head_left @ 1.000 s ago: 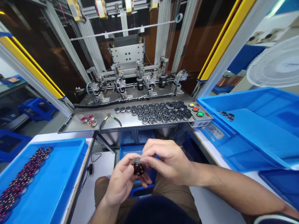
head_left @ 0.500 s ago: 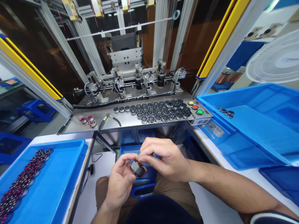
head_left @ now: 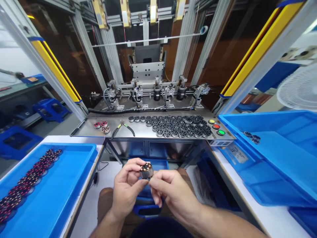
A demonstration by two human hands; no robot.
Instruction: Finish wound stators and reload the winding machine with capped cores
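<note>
My left hand [head_left: 128,183] grips a motor stator [head_left: 146,171] by its rim, between thumb and fingers, above my lap. The stator has a grey metal ring and copper windings, and its wound face is tilted up. Close against its lower right edge, my right hand [head_left: 170,188] is closed in a pinch with thumb and forefinger. What sits between those fingertips is too small to make out. On the metal ledge lie cutting pliers [head_left: 123,129] with spread handles, beside three wound stators [head_left: 105,130]. Rows of bare black stators [head_left: 173,127] stand to their right.
A blue tray [head_left: 61,195] with rows of wound stators is at the left. At the right stands a deep blue bin [head_left: 279,152] holding several stators. Yellow, red and green buttons [head_left: 216,127] end the ledge. Behind it is a winding machine [head_left: 148,89] between yellow-edged posts.
The stator has been turned so that its copper-wound face points up. My right hand has dropped from above it to its lower right side. The camera view has shifted.
</note>
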